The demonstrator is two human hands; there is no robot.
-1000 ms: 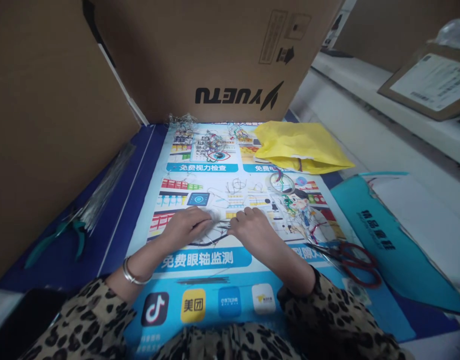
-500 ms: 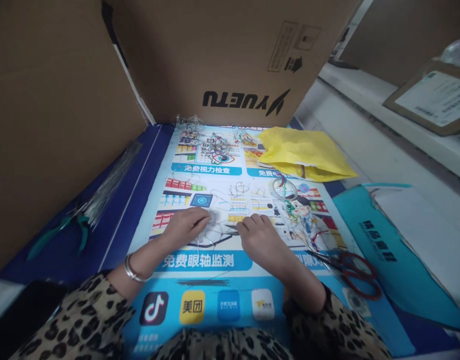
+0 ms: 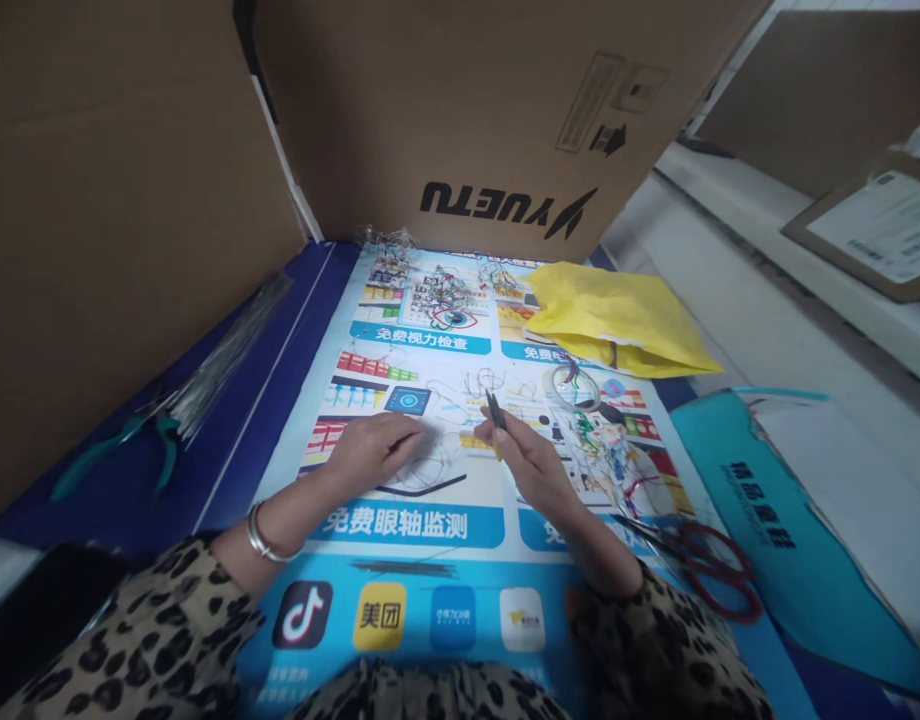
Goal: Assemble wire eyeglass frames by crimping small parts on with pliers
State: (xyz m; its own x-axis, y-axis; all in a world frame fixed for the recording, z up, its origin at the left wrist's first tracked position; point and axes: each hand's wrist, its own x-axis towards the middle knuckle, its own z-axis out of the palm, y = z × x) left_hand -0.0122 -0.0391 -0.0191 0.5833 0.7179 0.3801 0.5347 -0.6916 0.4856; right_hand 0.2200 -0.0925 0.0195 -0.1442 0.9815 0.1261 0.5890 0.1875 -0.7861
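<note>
My left hand (image 3: 374,447) is closed in a pinch above the printed sheet, its fingertips pointing right. A thin wire (image 3: 439,468) loops beside those fingertips and seems to run into the pinch, though the grip itself is hidden. To its right, my right hand (image 3: 531,462) is closed around dark pointed tweezers (image 3: 494,408). Their two tips stand slightly apart and point up and away from me, touching nothing that I can make out. Loose wire curls lie on the sheet just beyond both hands. A roll of clear tape (image 3: 575,386) lies past the right hand.
Cardboard panels (image 3: 460,120) wall the back and left. Green-handled pliers (image 3: 115,455) and a bundle of straight wires (image 3: 220,365) lie left. A yellow bag (image 3: 625,315), red-handled scissors (image 3: 719,570) and a teal packet (image 3: 767,520) lie right. Tangled wire pieces (image 3: 441,290) sit at the back.
My right hand has turned, so the tweezers swing from pointing left at the left hand to pointing up and away. The left hand stays almost in place. The view has shifted slightly.
</note>
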